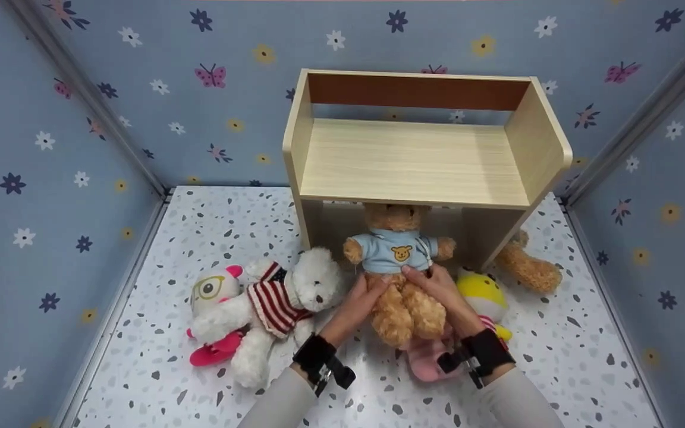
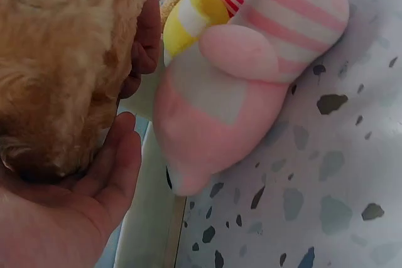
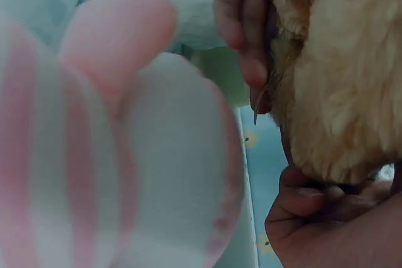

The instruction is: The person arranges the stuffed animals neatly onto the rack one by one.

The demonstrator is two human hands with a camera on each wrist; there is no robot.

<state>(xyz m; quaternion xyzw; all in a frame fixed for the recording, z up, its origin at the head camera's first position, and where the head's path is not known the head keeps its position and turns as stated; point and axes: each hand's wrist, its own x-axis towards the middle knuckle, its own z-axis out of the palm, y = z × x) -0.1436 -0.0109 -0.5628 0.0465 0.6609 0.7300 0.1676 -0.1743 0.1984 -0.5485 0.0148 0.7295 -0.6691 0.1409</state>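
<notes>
A brown teddy bear (image 1: pixel 394 252) in a light blue top is held in both hands at the mouth of the shelf's lower compartment. The top of its head is hidden under the middle board. My left hand (image 1: pixel 361 303) grips the bear's hip on the left, thumb on its front. On the other side my right hand (image 1: pixel 440 291) grips it the same way. In the left wrist view, curled fingers (image 2: pixel 116 161) cup the bear's fur (image 2: pixel 63 61). The right wrist view has the fingers (image 3: pixel 301 202) bent beneath the fur (image 3: pixel 345 80).
The wooden shelf (image 1: pixel 414 160) stands against the flowered back wall. At left lie a white bear (image 1: pixel 316 279) in a striped top and a pink-and-white toy (image 1: pixel 211 291). At right are a yellow-headed toy (image 1: pixel 479 291), a pink striped toy (image 2: pixel 213 105) and another brown plush (image 1: pixel 530 267).
</notes>
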